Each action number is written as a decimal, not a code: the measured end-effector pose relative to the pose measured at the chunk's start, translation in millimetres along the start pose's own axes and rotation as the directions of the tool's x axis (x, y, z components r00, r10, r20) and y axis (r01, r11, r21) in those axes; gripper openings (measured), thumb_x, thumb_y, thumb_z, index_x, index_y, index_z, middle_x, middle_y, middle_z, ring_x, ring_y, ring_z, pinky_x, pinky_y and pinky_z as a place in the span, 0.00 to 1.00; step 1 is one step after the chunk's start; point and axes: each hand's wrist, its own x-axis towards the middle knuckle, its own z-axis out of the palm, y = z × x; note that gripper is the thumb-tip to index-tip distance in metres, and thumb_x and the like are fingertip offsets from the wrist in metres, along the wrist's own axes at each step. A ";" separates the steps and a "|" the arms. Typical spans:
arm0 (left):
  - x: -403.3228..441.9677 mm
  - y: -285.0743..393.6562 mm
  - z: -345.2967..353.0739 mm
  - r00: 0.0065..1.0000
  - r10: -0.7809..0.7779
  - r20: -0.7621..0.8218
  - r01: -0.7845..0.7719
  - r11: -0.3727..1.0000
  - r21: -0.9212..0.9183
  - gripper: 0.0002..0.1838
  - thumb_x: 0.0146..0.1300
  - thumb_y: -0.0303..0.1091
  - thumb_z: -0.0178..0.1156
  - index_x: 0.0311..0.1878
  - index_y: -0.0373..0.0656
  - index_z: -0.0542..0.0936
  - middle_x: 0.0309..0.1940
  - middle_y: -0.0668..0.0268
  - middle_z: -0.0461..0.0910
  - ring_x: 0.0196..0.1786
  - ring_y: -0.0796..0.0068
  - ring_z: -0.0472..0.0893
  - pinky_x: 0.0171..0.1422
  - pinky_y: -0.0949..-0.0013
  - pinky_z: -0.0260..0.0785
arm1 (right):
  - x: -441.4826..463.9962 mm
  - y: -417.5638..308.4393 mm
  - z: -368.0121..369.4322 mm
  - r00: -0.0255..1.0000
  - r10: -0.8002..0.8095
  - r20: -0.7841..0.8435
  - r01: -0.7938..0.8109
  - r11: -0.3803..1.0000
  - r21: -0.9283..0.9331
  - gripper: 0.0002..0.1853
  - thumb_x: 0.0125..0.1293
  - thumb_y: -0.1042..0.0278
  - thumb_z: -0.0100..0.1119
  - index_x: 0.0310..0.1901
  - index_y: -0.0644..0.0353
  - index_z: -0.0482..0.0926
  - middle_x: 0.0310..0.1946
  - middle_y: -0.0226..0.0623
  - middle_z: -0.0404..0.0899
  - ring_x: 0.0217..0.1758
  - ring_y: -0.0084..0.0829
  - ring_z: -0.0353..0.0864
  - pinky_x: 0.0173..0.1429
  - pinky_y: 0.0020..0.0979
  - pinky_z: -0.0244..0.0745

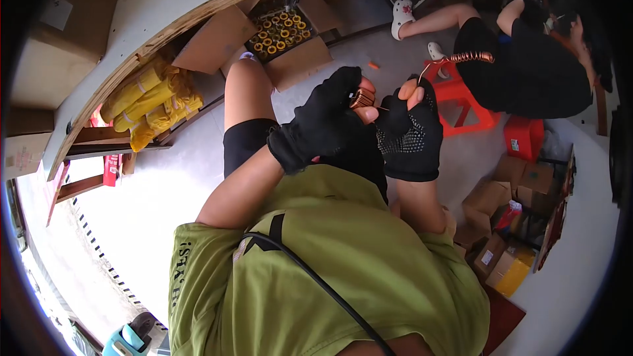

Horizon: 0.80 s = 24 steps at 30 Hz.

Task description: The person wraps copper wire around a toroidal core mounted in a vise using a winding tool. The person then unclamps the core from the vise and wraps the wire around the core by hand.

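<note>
Nearest the camera is the wearer's olive-green T-shirt [369, 250], with a black cable [316, 280] running diagonally down its front. Beyond it both forearms reach forward, the hands in black gloves that leave the fingertips bare. The left hand [323, 118] has its grip closed around a small copper-wound coil [362, 98], which is held above the lap between thumb and fingers, its turns lying side by side. Just beside it, the right hand [410, 133], its glove dotted with pale nubs, has its grip pinched on copper wire [422, 78]; this rises from the fingertips and leads into a loose copper spiral [473, 57]. A short, thin wire end [382, 108] shows between the two hands. Ahead, below the plywood edge of a white tabletop [158, 3], an open cardboard box [300, 66] holds many yellow-rimmed rings [281, 33]. Yellow wrapped bundles [148, 102] lie to its left. On the right, a red plastic stool [468, 118] stands on the grey floor [386, 53], near another person in dark clothing [534, 76] and white clogs [401, 16]. Farther right are a red bin [524, 137] and several cardboard cartons [488, 201].
</note>
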 end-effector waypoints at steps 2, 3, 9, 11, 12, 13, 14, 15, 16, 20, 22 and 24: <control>-0.5 -7.5 1.1 1.000 0.020 -0.016 -0.020 0.999 0.032 0.15 0.54 0.27 0.61 0.44 0.38 0.71 0.34 0.65 0.74 0.37 0.77 0.73 0.43 0.72 0.67 | -3.2 -0.4 5.0 0.998 -0.026 0.050 0.026 1.000 0.010 0.08 0.65 0.64 0.48 0.35 0.60 0.69 0.24 0.27 0.65 0.24 0.18 0.63 0.31 0.20 0.59; -0.1 -9.8 1.5 0.999 0.034 -0.028 -0.032 0.998 0.048 0.15 0.53 0.26 0.61 0.43 0.38 0.71 0.33 0.64 0.74 0.36 0.76 0.74 0.43 0.71 0.67 | -3.8 3.1 12.3 0.988 -0.150 0.041 0.154 0.978 -0.141 0.07 0.65 0.66 0.47 0.35 0.61 0.69 0.25 0.27 0.66 0.25 0.18 0.63 0.32 0.20 0.60; -2.1 -7.0 -5.9 0.996 -0.005 -0.094 -0.006 0.992 -0.123 0.15 0.52 0.26 0.62 0.44 0.37 0.72 0.34 0.63 0.74 0.37 0.77 0.74 0.44 0.72 0.67 | 7.1 -2.9 34.7 0.840 -0.324 0.436 0.537 0.612 -0.580 0.06 0.64 0.73 0.45 0.34 0.65 0.71 0.26 0.34 0.72 0.29 0.21 0.69 0.37 0.23 0.66; -0.4 -7.3 -10.4 0.974 0.205 -0.094 -0.176 0.953 0.247 0.16 0.53 0.28 0.62 0.45 0.37 0.71 0.34 0.62 0.74 0.38 0.75 0.75 0.44 0.71 0.68 | 12.2 -11.5 40.6 0.809 -0.305 0.502 0.576 0.578 -0.578 0.06 0.64 0.73 0.45 0.34 0.65 0.71 0.26 0.35 0.73 0.29 0.21 0.69 0.37 0.23 0.66; -3.0 -6.9 -9.7 0.973 0.203 -0.108 -0.168 0.949 0.267 0.17 0.53 0.28 0.63 0.45 0.37 0.71 0.34 0.62 0.74 0.38 0.74 0.76 0.43 0.71 0.68 | 11.9 -18.4 42.3 0.871 -0.241 0.429 0.472 0.655 -0.590 0.06 0.64 0.73 0.45 0.34 0.66 0.71 0.27 0.35 0.74 0.30 0.21 0.70 0.38 0.23 0.66; -2.5 -5.6 -9.6 0.970 0.211 -0.123 -0.168 0.942 0.290 0.17 0.53 0.29 0.63 0.45 0.37 0.71 0.35 0.62 0.75 0.38 0.74 0.76 0.43 0.71 0.68 | 13.6 -16.4 41.7 0.847 -0.277 0.453 0.518 0.618 -0.591 0.06 0.64 0.73 0.45 0.34 0.66 0.71 0.27 0.34 0.74 0.28 0.20 0.69 0.36 0.22 0.66; 0.9 -4.5 -11.6 0.964 0.228 -0.136 -0.175 0.932 0.317 0.18 0.53 0.30 0.64 0.45 0.37 0.70 0.35 0.62 0.75 0.38 0.73 0.76 0.43 0.71 0.68 | 17.8 -13.8 42.5 0.816 -0.317 0.483 0.570 0.575 -0.586 0.06 0.64 0.73 0.45 0.34 0.65 0.71 0.28 0.33 0.74 0.27 0.19 0.69 0.35 0.22 0.65; 3.9 -11.2 -15.9 0.980 0.132 -0.146 -0.102 0.975 0.199 0.19 0.53 0.33 0.64 0.45 0.38 0.70 0.35 0.61 0.75 0.37 0.72 0.77 0.41 0.70 0.69 | 20.1 -12.7 47.2 0.866 -0.319 0.385 0.495 0.663 -0.562 0.06 0.65 0.72 0.45 0.34 0.65 0.71 0.28 0.33 0.74 0.27 0.18 0.68 0.34 0.21 0.64; 4.7 -16.1 -16.3 0.981 0.119 -0.151 -0.087 0.975 0.204 0.19 0.54 0.33 0.64 0.46 0.38 0.70 0.35 0.61 0.75 0.37 0.73 0.77 0.41 0.70 0.69 | 20.6 -11.6 53.2 0.909 -0.308 0.279 0.413 0.746 -0.522 0.06 0.65 0.72 0.46 0.35 0.64 0.71 0.29 0.32 0.74 0.26 0.17 0.67 0.33 0.20 0.63; 14.3 -18.0 -19.3 0.980 0.100 -0.170 -0.070 0.982 0.175 0.19 0.54 0.35 0.64 0.47 0.40 0.70 0.36 0.63 0.75 0.38 0.76 0.76 0.40 0.71 0.69 | 41.9 -15.2 55.7 0.936 -0.264 0.234 0.327 0.898 -0.295 0.08 0.66 0.68 0.47 0.39 0.63 0.72 0.30 0.28 0.74 0.26 0.13 0.63 0.31 0.18 0.59; 17.8 -1.6 -22.5 0.983 -0.060 -0.176 0.067 0.997 0.034 0.19 0.54 0.32 0.64 0.48 0.39 0.71 0.38 0.66 0.75 0.40 0.79 0.74 0.43 0.74 0.68 | 54.8 -25.2 51.7 0.934 -0.240 0.266 0.317 0.900 -0.299 0.17 0.67 0.60 0.48 0.49 0.65 0.71 0.34 0.29 0.75 0.32 0.15 0.68 0.36 0.18 0.64; 18.5 -4.0 -24.4 0.981 0.015 -0.196 -0.021 0.999 -0.028 0.23 0.52 0.34 0.66 0.49 0.39 0.70 0.37 0.64 0.76 0.38 0.80 0.75 0.39 0.74 0.69 | 65.2 -28.3 62.4 0.913 -0.378 0.156 0.406 0.883 -0.234 0.21 0.67 0.57 0.48 0.53 0.66 0.69 0.38 0.30 0.74 0.34 0.17 0.70 0.39 0.19 0.67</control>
